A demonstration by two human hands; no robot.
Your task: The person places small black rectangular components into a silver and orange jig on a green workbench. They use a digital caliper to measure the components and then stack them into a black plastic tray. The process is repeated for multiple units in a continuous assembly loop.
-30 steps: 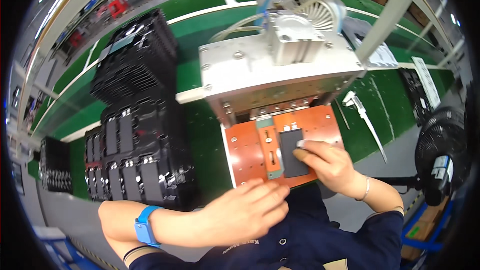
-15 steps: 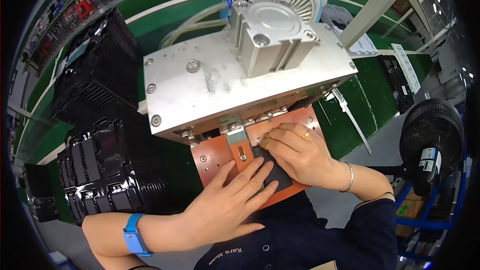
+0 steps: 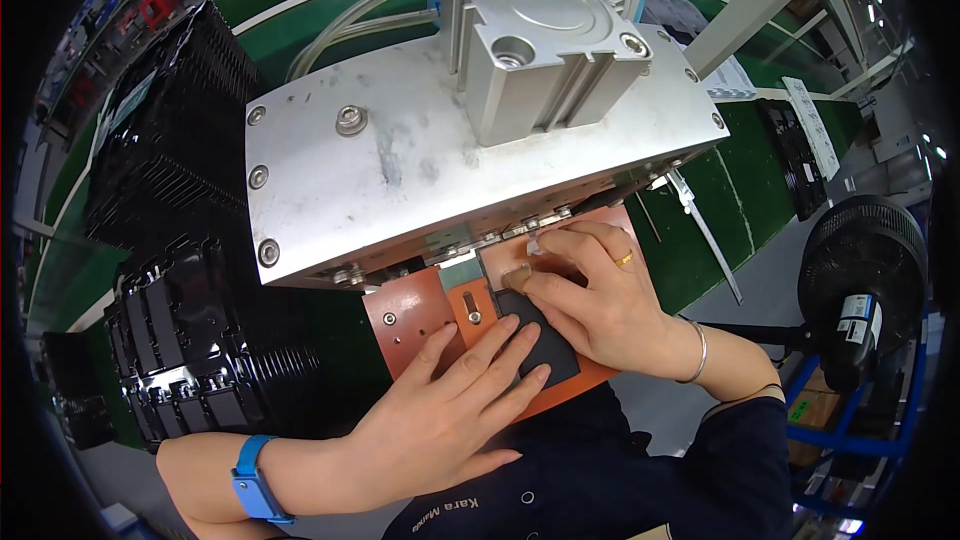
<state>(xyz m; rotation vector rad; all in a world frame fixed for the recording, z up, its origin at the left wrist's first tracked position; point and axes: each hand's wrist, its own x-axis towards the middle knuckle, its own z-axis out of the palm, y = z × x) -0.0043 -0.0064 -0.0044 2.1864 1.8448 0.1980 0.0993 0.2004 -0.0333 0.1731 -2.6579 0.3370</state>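
A dark grey, flat rectangular pad [image 3: 551, 352] lies on an orange-red fixture plate [image 3: 412, 308] under a silver metal press [image 3: 400, 155]. My left hand [image 3: 440, 410] is open, its fingers stretched out and resting on the pad's left part. Beyond the pad's far edge, my right hand [image 3: 605, 300] bends over the plate. Its thumb and index fingertips, which look covered, are apart, and I see nothing held between them. The other right fingers are curled and partly hidden. A slotted orange block [image 3: 468, 306] with a screw sits left of the pad.
Black finned housings [image 3: 200, 340] are stacked at the left. A caliper [image 3: 705, 235] lies on the green bench right of the press. A black fan [image 3: 862, 270] stands at the far right. The press's body overhangs the plate just beyond my fingers.
The press looks larger and sits lower left as the view shifts. My right thumb and index finger have moved apart from a closer pinch. My left hand stays on the pad.
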